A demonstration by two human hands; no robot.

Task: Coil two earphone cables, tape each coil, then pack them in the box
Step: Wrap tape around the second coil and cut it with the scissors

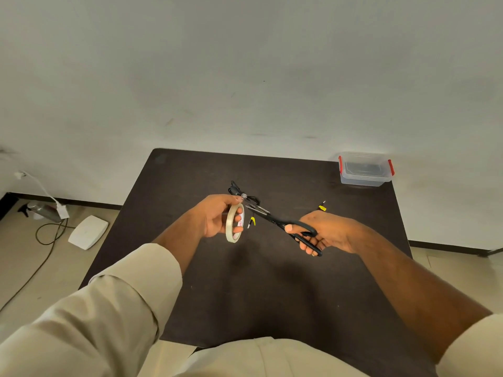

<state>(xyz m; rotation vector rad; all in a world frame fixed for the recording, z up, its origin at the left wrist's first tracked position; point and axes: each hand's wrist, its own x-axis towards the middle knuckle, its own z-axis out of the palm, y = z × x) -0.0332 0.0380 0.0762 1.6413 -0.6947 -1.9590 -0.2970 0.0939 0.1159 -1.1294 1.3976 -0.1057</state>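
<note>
We hold the left hand point(217, 216) above the middle of the dark tabletop point(272, 289), its grip closed around a roll of clear tape point(234, 223) that stands on edge, thumb over the top and fingers curled through and beneath the ring. A black coiled earphone cable point(236, 189) sticks out past the fingertips of that hand; whether we are pinching it or it merely lies on the tabletop behind, we cannot tell. A small yellow-tipped plug point(252, 221) hangs just beside the roll.

The right hand point(325, 232) has its grip closed on the handles of black scissors point(283, 223), thumb in one loop and fingers in the other. The blades point left toward the tape roll and stand slightly parted, their tips close to the roll's upper edge.

Beyond the right hand, a second earphone plug with a yellow mark point(322, 207) shows on the tabletop; the rest of that cable is hidden by the hand.

The clear plastic box point(364, 170) with red clips sits at the far right corner of the tabletop, well apart from both hands.
</note>
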